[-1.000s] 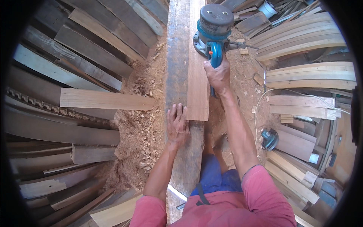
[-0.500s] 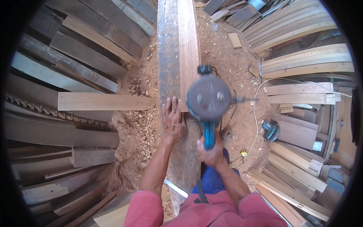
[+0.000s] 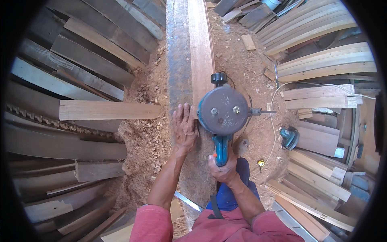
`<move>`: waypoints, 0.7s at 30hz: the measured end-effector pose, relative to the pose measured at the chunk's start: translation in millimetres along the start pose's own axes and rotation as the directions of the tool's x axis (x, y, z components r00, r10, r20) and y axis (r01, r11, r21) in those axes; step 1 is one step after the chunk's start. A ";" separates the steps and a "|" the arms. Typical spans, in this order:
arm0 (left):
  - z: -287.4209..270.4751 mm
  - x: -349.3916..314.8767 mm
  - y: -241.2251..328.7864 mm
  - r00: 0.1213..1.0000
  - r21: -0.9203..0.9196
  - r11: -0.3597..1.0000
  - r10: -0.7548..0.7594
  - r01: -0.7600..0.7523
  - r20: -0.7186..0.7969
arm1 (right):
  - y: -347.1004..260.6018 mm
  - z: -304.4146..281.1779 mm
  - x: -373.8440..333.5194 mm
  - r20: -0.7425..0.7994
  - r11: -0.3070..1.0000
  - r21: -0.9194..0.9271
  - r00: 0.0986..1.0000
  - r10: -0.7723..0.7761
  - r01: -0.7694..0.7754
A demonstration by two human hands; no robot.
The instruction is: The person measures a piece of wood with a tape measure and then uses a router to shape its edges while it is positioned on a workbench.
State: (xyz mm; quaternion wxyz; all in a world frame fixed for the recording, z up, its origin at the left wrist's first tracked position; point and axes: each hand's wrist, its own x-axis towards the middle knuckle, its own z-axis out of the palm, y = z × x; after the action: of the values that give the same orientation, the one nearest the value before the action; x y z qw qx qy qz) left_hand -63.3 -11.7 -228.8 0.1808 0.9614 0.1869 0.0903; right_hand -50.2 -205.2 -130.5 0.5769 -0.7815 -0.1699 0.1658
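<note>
My right hand point(image 3: 225, 166) grips the rear handle of a teal handheld electric power tool point(image 3: 224, 109). The tool has a round brown cover with bolts, a black front knob and a metal rod sticking out on the right. It sits over the near end of a reddish-brown plank point(image 3: 201, 52); its underside is hidden. My left hand point(image 3: 185, 131) lies flat just left of the tool, fingers stretched forward, at the plank's near end. Beneath the plank is a long, worn, dark wooden beam point(image 3: 178, 52), running away from me.
Stacked boards point(image 3: 94, 64) crowd the left, and more stacked timber point(image 3: 322, 66) lines the right. A loose board point(image 3: 109, 110) juts in from the left. Another teal power tool point(image 3: 289, 138), a pale cord point(image 3: 273, 101) and a yellow tape measure point(image 3: 261, 163) lie right. Sawdust and shavings cover the floor.
The power tool, blurred by motion before, now shows sharply and has come slightly toward me, along with my right hand. My left hand keeps its place.
</note>
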 end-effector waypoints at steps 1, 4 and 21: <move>0.5 -0.1 -0.5 1.000 0.006 1.000 0.008 -0.008 -0.006 | -0.6 1.0 5.1 0.004 1.000 -0.001 1.000 0.001 -0.001; -0.4 0.7 -1.5 0.999 -0.024 1.000 0.009 -0.008 0.039 | -1.4 2.3 16.2 -0.025 0.994 -0.037 0.994 -0.108 0.107; -1.8 4.3 2.9 0.999 -0.045 0.999 -0.004 0.002 -0.034 | 4.4 19.2 218.2 -0.100 0.980 0.039 0.976 -0.192 0.197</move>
State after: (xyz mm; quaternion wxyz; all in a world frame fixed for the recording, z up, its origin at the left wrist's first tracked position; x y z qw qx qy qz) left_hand -58.8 -11.9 -225.5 0.1990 0.9552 0.1893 0.1106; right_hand 134.9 -90.5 -153.9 0.6168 -0.7538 -0.2136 0.0753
